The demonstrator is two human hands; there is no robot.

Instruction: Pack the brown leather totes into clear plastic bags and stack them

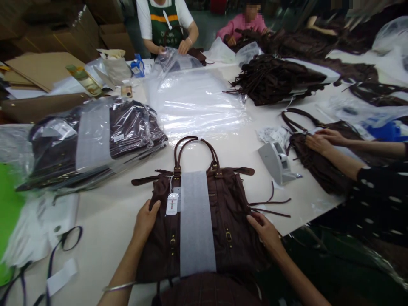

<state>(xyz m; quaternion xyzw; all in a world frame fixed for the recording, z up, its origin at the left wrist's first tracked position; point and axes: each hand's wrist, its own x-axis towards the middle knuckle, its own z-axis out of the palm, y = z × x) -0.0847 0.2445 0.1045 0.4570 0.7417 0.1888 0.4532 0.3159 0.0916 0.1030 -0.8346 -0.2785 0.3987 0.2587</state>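
A dark brown handbag (pixel 228 204) lies flat on the table edge in front of me, its two looped handles pointing away. Down its middle runs a strip of white paper (pixel 196 221), and a white hang tag (pixel 172 204) rests on its left half. My left hand (pixel 147 219) grips the bag's left side, thumb on top and fingers hidden beneath. At the opposite side my right hand (pixel 264 229) pinches the bag's edge, close to some loose brown straps (pixel 270 208).
Plastic-wrapped bags (pixel 127 131) are stacked on the left, clear plastic sleeves (pixel 197 102) beyond. A grey tape dispenser (pixel 277 163) stands to the right, beside a co-worker's hands (pixel 325 142) on another bag. Further brown bags (pixel 277 76) are piled behind; another person (pixel 168 29) works across the table.
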